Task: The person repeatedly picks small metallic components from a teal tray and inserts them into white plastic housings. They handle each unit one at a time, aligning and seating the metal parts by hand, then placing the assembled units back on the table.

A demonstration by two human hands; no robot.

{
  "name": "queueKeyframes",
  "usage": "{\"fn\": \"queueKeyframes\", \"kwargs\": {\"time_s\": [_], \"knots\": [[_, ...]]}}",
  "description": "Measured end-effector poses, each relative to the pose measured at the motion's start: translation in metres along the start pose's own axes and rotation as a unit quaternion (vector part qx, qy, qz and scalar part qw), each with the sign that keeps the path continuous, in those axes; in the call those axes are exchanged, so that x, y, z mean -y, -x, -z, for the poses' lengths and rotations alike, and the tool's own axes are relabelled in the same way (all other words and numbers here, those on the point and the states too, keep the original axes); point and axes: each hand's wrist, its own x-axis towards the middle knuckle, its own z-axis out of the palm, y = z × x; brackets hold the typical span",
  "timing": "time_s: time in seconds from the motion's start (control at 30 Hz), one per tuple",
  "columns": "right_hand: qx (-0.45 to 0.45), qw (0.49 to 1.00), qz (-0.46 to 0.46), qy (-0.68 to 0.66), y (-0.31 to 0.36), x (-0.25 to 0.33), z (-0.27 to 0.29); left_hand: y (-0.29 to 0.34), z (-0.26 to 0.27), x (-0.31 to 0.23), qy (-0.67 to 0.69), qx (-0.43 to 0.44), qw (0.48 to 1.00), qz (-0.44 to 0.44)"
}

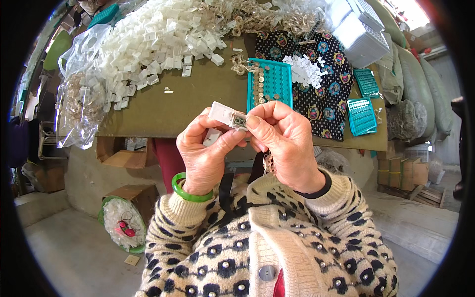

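Note:
A small white plastic box (223, 114) with a metal part at its right end is held up between both hands, just in front of the table edge. My left hand (205, 151) grips it from below and the left, with a second white piece tucked in the palm. My right hand (287, 143) pinches the box's right end with thumb and forefinger, and a bit of pale chain hangs under that palm. A green bangle (187, 191) circles my left wrist.
The brown table (183, 106) carries a big heap of white plastic pieces (158, 42), a clear bag (79, 106), pale chain links (267, 20), teal trays (269, 81) and a dotted cloth (324, 94). A green basket (121, 225) and cardboard boxes (401, 173) sit on the floor.

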Motion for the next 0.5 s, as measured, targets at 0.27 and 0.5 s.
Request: {"fn": "queueKeyframes", "kwargs": {"time_s": [0.27,0.5], "knots": [[-0.002,0.999,0.030,0.029,-0.001,-0.005,-0.004,0.002,0.002,-0.002,-0.030,-0.013,0.999,-0.018],[-0.005,0.972,0.168,0.167,-0.003,-0.017,-0.005,0.001,0.007,-0.006,-0.024,-0.024,0.999,0.015]]}}
